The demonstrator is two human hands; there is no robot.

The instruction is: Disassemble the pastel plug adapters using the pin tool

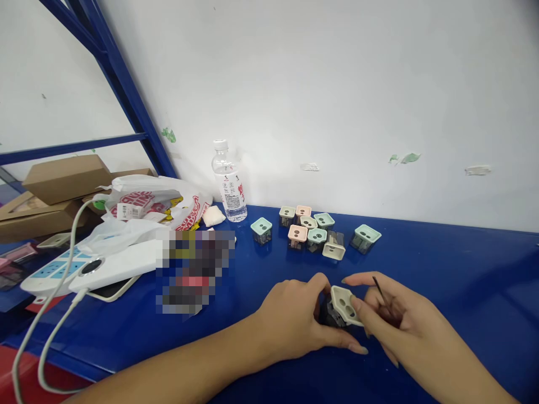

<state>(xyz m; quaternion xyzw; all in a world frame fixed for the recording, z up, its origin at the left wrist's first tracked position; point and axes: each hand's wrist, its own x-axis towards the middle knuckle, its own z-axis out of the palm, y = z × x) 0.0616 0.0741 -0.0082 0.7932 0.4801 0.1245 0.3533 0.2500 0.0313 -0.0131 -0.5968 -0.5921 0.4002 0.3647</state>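
One crooked push could twist the cream-topped sharpener (339, 296) from the clamped left hand (290, 320), as the right hand (406, 322) presses its rim while gripping a thin stick (379, 289).

At the grip, the bare left hand (290, 317) and bare right hand (404, 320) had slender fingers and fingernails (364, 350) that projected slightly; behind it, both forearms (181, 365) were uncovered.
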